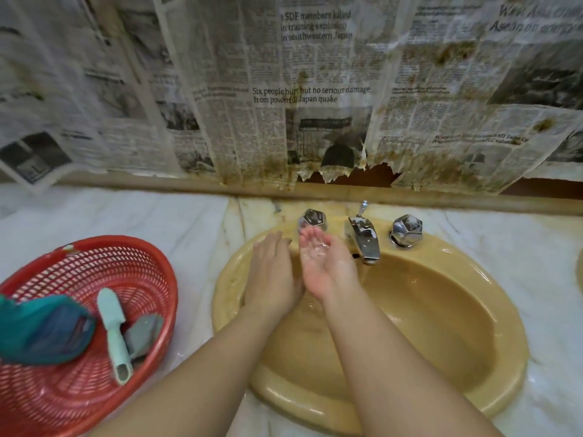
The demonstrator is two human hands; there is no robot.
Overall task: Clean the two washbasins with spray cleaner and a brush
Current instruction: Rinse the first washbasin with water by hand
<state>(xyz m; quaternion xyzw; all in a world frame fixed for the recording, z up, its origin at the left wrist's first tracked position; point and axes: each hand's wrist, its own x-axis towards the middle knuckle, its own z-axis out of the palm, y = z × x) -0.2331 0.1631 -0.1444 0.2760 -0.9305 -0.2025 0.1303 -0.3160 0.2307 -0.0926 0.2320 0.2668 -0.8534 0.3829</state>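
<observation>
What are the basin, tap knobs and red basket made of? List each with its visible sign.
Washbasin: likely glazed ceramic, mustard-yellow, with glossy wet highlights on its rim.
Tap knobs: chromed metal by the look; the faceted faces mirror the room.
Basket: moulded plastic, red, with a uniform lattice of slots.

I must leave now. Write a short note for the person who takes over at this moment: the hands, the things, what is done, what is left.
Left hand: open, palm down, over the washbasin.
Right hand: open, palm up, wet, beside the faucet.
Brush: lies in the red basket on the counter to the left, with cloths.
Spray cleaner: not in view.
Done: this basin looks wet; whether it was scrubbed I cannot tell.
Left: the second basin, only its edge shows at far right.
</observation>
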